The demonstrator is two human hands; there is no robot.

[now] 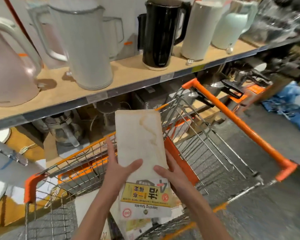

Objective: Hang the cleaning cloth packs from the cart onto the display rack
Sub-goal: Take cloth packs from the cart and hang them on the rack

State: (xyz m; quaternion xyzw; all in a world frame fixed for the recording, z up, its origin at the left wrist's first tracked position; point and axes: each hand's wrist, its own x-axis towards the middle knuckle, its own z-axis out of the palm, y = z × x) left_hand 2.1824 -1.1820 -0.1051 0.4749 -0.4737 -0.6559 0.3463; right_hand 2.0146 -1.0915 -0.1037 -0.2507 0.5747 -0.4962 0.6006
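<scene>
Hands both on one cleaning cloth pack (140, 149), held up over the cart (239, 122). Left hand (119, 172) grips the pack's left edge, thumb curled over the front face, fingers running up behind the side. Right hand (171, 174) clasps the right edge, thumb laid across the front, other fingers hidden behind the pack. Pack is upside down: yellow label end with "cleaning towels" print toward the person, plain white cloth end pointing away, toward the shelf (128, 73). Pack sits above the cart's wire basket, clear of it; more packaging lies below it inside the cart, too blurred to tell what. Beyond the cart, the wooden shelf carries kettles: black kettle (160, 33) directly past the pack, white kettle (87, 45) and pink kettle (9, 73) further left. Blue bag (291, 104) on the floor past the cart's orange handle.
</scene>
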